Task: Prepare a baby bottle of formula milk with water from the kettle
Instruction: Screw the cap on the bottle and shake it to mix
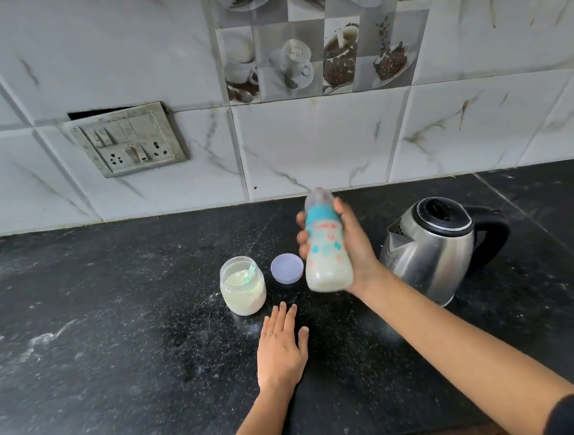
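Note:
My right hand (351, 246) grips a baby bottle (326, 258) with a teal collar, a nipple and a clear cap on top. The bottle is lifted off the black counter (116, 333), roughly upright, blurred, and holds milky liquid. A steel kettle (432, 250) with a black lid and handle stands just right of that hand. Left of the bottle stands an open jar of formula powder (243, 286) with a scoop inside. Its lilac lid (287, 268) lies flat between jar and bottle. My left hand (282, 348) rests flat on the counter, fingers apart, holding nothing.
A tiled wall rises right behind the counter, with a switch and socket plate (128, 140) at the left. Powder specks dust the counter around the jar. The counter's front edge runs along the bottom of the view.

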A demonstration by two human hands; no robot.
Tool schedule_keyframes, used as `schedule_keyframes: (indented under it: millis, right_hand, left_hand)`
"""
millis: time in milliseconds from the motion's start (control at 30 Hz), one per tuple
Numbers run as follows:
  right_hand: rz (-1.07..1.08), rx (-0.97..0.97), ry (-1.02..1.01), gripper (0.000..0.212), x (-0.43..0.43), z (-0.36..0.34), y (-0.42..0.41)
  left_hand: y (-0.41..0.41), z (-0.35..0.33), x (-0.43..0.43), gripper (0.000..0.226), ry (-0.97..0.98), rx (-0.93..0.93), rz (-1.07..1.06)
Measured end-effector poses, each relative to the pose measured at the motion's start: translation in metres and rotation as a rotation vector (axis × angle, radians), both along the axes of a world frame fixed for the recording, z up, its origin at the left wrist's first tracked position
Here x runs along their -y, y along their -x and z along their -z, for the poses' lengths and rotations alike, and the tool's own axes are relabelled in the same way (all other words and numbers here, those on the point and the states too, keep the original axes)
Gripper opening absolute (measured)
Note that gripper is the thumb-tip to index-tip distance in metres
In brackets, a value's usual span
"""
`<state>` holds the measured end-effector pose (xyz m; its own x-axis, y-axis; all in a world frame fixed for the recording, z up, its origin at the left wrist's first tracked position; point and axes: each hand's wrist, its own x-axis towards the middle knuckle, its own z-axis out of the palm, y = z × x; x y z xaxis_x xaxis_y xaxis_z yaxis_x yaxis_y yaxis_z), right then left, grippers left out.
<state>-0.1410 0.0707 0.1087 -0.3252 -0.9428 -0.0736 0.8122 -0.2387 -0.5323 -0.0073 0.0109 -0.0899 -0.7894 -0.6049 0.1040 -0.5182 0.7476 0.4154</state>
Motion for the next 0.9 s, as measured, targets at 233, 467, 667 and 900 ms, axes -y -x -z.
schedule_keyframes:
  millis: [233,467,667,900]
  right_hand:
    - [0.019,-0.264,-0.143,0.032,-0.014,0.014,-0.020]
    - [0.063,-0.073,-0.159,0.036,-0.011,0.011,-0.011]
    - [0.161,0.007,-0.162,0.039,-0.007,0.005,0.011]
    - [0.088,-0.262,-0.210,0.034,-0.014,0.021,0.003]
  left_hand:
    - [-0.002,-0.001,-0.001,0.070,-0.005,0.006,0.010]
    - [-0.001,-0.001,-0.001,0.072,-0.015,0.004,-0.002]
    - [-0.001,-0.002,-0.002,0.073,-0.007,0.019,-0.006]
    - [-0.001,-0.003,-0.002,0.076,-0.016,0.014,-0.004]
